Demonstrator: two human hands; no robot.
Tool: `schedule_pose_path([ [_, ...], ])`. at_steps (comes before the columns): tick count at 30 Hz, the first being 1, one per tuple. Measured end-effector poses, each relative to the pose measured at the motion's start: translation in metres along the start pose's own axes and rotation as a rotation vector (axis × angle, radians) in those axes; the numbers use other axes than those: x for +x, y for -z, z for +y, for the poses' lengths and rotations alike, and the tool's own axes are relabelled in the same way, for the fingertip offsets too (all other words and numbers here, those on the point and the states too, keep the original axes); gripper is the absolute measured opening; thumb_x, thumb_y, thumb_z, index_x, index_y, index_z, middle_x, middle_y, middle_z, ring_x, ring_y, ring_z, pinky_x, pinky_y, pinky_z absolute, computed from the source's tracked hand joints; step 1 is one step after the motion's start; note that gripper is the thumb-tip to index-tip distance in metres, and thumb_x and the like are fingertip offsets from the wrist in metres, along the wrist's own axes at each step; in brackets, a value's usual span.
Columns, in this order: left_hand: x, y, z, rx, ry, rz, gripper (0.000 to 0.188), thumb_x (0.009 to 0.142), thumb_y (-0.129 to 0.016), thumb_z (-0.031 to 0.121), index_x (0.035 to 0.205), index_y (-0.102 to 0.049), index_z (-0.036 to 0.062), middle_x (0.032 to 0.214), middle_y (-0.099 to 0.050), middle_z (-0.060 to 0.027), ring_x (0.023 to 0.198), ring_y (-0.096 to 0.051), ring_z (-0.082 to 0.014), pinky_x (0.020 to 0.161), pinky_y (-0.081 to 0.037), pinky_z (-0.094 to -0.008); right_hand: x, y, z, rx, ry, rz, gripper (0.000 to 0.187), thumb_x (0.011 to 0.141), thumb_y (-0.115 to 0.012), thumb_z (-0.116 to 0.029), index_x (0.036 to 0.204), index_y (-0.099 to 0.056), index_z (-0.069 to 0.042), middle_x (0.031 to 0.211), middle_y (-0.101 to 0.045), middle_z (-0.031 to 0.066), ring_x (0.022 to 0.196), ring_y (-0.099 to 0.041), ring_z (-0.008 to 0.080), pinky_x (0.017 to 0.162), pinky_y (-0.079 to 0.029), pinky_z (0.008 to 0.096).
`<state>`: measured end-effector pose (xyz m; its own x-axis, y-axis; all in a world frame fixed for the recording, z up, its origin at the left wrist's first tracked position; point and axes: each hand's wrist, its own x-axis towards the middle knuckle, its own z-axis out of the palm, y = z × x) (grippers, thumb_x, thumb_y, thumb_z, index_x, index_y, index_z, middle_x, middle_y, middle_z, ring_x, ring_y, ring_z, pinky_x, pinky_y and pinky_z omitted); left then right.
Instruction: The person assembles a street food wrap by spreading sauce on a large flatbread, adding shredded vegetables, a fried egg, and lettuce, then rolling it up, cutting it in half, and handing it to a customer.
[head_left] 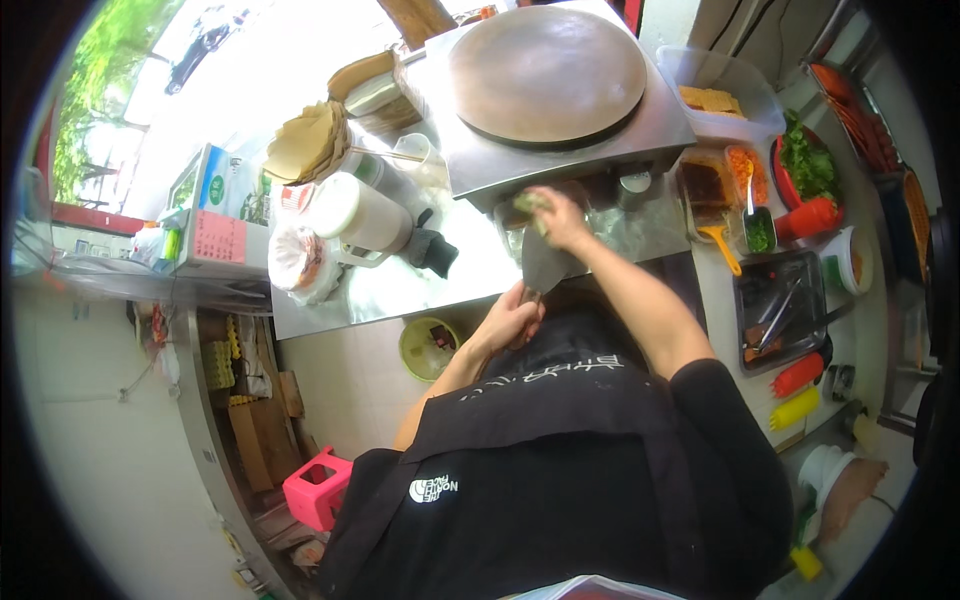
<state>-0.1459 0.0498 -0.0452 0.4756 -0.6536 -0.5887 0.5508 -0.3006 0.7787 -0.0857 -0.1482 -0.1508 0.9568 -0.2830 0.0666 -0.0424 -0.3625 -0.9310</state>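
A person in a black top and apron stands at a steel desk [420,290], seen from above by a camera on their head. The left hand [510,318], near the picture's middle, is closed around the handle of a flat metal scraper [547,265] whose broad blade points toward 12 o'clock. The right hand [560,215], just above the blade, pinches a small greenish cloth [529,203] against the blade's upper edge. Directly at 12 o'clock from both hands sits a large round griddle plate [546,72], dark brown, set on a steel housing. At 10 o'clock from the hands stands a white jug [360,213] and beyond it a stack of tan paper sheets [308,140]. At 3 o'clock a side desk carries a red bowl of green leaves [808,165], small tubs of chopped toppings [745,175], a dark tray with tongs [780,310], and red and yellow squeeze bottles [797,390]. At 8 o'clock, on the floor, a pink plastic stool [318,488] stands beside shelving, and a green bin [428,348] sits below the desk edge.
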Motion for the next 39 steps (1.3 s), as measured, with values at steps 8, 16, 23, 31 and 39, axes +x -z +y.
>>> schedule_pose_path([
  [8, 0.037, 0.063, -0.014, -0.245, -0.027, 0.053, 0.020, 0.078, -0.046, 0.002, 0.097, -0.044, 0.0048, 0.074, -0.052, -0.0055, 0.049, -0.048, -0.0113, 0.040, -0.042, -0.0230, -0.032, 0.004, -0.037, 0.203, 0.081, 0.114, 0.045, 0.086, -0.057, -0.026, 0.126, -0.049, -0.008, 0.123, -0.055, 0.0137, 0.112, -0.052, 0.0293, 0.095, -0.041, 0.0364],
  [16, 0.018, 0.053, 0.024, -0.119, -0.040, -0.044, 0.021, 0.077, -0.043, 0.001, 0.097, -0.042, 0.0063, 0.074, -0.051, -0.0063, 0.047, -0.047, -0.0114, 0.040, -0.040, -0.0226, -0.050, -0.018, -0.058, -0.155, 0.301, 0.138, 0.041, 0.087, -0.056, -0.035, 0.123, -0.053, -0.017, 0.129, -0.046, 0.0138, 0.114, -0.047, 0.0340, 0.098, -0.037, 0.0395],
  [23, -0.001, 0.073, 0.035, -0.292, -0.074, -0.158, 0.025, 0.091, -0.038, 0.018, 0.110, -0.044, 0.0020, 0.073, -0.052, -0.0100, 0.043, -0.046, -0.0138, 0.038, -0.041, -0.0238, -0.032, 0.006, -0.029, 1.315, -0.339, 0.227, 0.052, 0.094, -0.041, -0.043, 0.130, -0.043, -0.005, 0.124, -0.052, 0.0099, 0.113, -0.050, 0.0218, 0.097, -0.040, 0.0348],
  [31, 0.024, 0.036, 0.018, -0.260, 0.015, -0.238, 0.025, 0.096, -0.042, 0.027, 0.106, -0.047, 0.0046, 0.068, -0.054, -0.0093, 0.043, -0.047, -0.0145, 0.039, -0.040, -0.0240, -0.051, 0.008, -0.023, 1.943, -0.437, -0.138, 0.053, 0.093, -0.040, -0.048, 0.126, -0.049, -0.008, 0.124, -0.054, 0.0094, 0.112, -0.050, 0.0263, 0.100, -0.037, 0.0405],
  [39, 0.053, -0.020, 0.026, -0.173, -0.003, -0.140, 0.023, 0.095, -0.044, 0.029, 0.096, -0.047, 0.0059, 0.066, -0.052, -0.0080, 0.045, -0.048, -0.0154, 0.039, -0.039, -0.0244, -0.079, 0.094, -0.036, 1.912, -0.231, 0.254, 0.048, 0.093, -0.041, -0.044, 0.122, -0.052, -0.008, 0.120, -0.056, 0.0097, 0.110, -0.052, 0.0272, 0.098, -0.039, 0.0419],
])
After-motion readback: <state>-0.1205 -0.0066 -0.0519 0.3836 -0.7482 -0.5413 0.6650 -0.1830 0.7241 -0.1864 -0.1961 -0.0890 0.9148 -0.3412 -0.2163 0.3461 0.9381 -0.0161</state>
